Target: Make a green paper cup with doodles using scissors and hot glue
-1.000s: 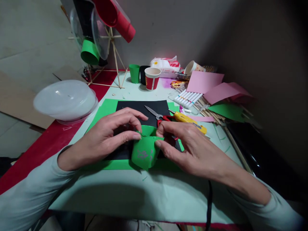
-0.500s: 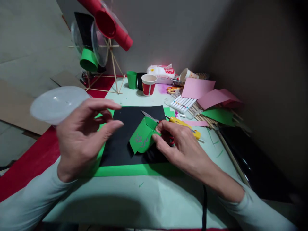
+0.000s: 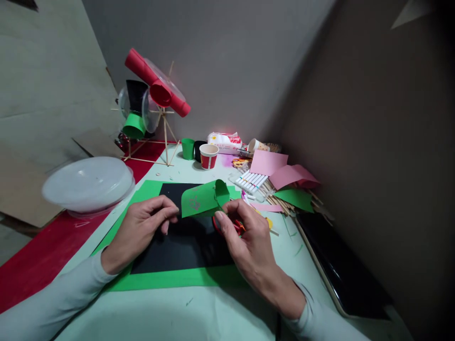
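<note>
A curled green paper piece (image 3: 201, 199) with purple pen marks is raised above the black sheet (image 3: 177, 246). My right hand (image 3: 247, 232) pinches its lower right edge between thumb and fingers. My left hand (image 3: 147, 225) is closed, thumb against fingers, just beside the paper's left end; what it holds, if anything, I cannot make out. Under the black sheet lies a larger green sheet (image 3: 170, 280). Red-handled scissors (image 3: 217, 226) rest partly hidden behind my right hand, and a bit of yellow tool (image 3: 270, 222) shows past its knuckles.
A stick frame with red tubes (image 3: 142, 66) stands at the back left, near a white plastic lid (image 3: 88, 182). Paper cups (image 3: 208, 156), markers (image 3: 251, 181), pink paper (image 3: 269, 162) and wooden sticks line the back and right. A black glossy panel (image 3: 341, 265) lies at right.
My left hand has come down and inward beside the paper, its fingers closing from apart. The green paper has turned to lie more level, still in my right hand. The camera view has tilted up.
</note>
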The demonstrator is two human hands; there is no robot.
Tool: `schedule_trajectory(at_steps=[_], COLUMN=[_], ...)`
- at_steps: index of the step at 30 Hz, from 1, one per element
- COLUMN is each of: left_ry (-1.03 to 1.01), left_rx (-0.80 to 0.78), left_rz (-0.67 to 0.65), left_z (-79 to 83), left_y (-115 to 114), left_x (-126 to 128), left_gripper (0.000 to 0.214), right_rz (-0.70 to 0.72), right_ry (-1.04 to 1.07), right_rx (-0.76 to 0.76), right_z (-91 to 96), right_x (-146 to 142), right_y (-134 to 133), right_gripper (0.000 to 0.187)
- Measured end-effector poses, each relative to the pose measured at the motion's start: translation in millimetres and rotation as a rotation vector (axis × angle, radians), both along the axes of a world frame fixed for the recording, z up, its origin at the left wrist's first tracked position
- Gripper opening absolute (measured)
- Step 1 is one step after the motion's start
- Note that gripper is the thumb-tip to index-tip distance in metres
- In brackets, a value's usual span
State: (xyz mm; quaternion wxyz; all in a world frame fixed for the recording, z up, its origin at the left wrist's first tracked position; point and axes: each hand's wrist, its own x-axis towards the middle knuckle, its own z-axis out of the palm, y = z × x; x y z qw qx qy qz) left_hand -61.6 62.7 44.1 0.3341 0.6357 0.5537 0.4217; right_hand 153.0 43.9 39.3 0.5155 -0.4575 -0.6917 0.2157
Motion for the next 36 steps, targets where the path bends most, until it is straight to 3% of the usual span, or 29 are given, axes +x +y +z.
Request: schedule_trajectory(at_steps=[6,17,26,30,32,36], left_ry=[-0.105,-0.211,-0.298,-0.313,-0.415,-0.726], left_rx=[-0.084,-0.157,-0.162,-0.16,-0.146,-0.234], left_rz=[-0.074,-0.052,-0.098,-0.018,-0.002,-0.125], left_z=[-1.8,-2.8,-7.3,-9.9,-9.0,-4.2], left_y=[4,3,-3,-3,-1,1], left_x=[0,-1,1,3,1,2], left_gripper=[0.024,0.013,0.044,0.053,0.048,0.036], right_rz=[0.053,0.171,0.191,0.203,0.2,0.198], right_ry=[0.188,0.429,0.483,0.505,0.511,0.492], right_rx=[-0.172,-0.376,-0.407,-0.415,-0.416,-0.393], right_z=[-7.2,-5.2,-4.2,-4.3,-4.6,-6.3], right_x=[0,-1,-2,-3,-4,-6], right_y=[4,8,7,6,6,5], right_gripper=[0.019,0.026,0.027,0.025,0.024,0.021])
